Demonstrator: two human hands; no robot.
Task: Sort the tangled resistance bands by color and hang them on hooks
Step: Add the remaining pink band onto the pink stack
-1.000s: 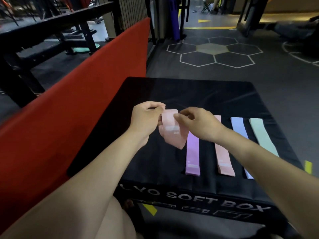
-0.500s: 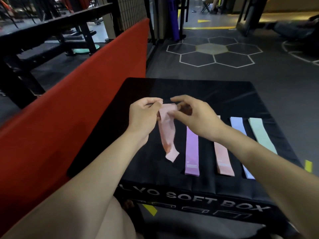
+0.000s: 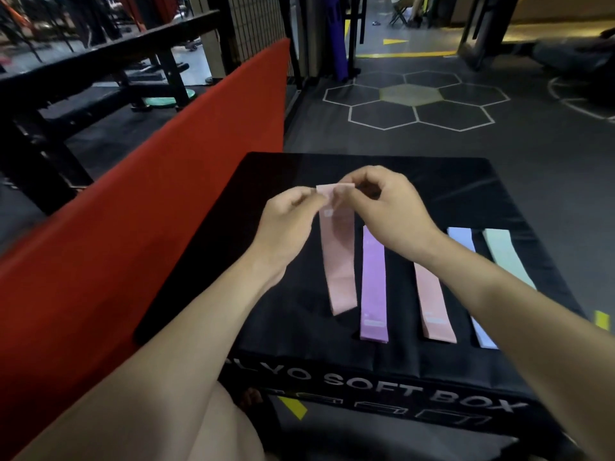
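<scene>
Head view looks down on a black plyo soft box [image 3: 416, 181] that serves as the worktop, with both bare forearms reaching in from the bottom edge. Left hand [image 3: 286, 224] and right hand [image 3: 386, 211] meet above the middle of the box, and each pinches the top edge of one pink resistance band [image 3: 337, 257] between thumb and fingers. That band hangs from the pinch with its long axis running from the hands toward the camera, tilted a little to the right at its lower end, which seems to rest on or just above the box top; I cannot tell which. Its upper edge is partly covered by the fingertips [image 3: 336, 196] of the right hand, and a small pale label near the top is too blurred to read. Four more bands lie flat on the box to the right, side by side and apart from one another, all with their long axes pointing away from the camera: a purple band [image 3: 374, 287], a second pink band [image 3: 432, 304], a pale blue band [image 3: 461, 236] and a mint green band [image 3: 506, 257]. The right forearm hides the far end of the second pink band and the middle of the pale blue one. White lettering on the front face of the box is partly cut off by the left arm. A red padded barrier [image 3: 133, 211] runs along the left side.
</scene>
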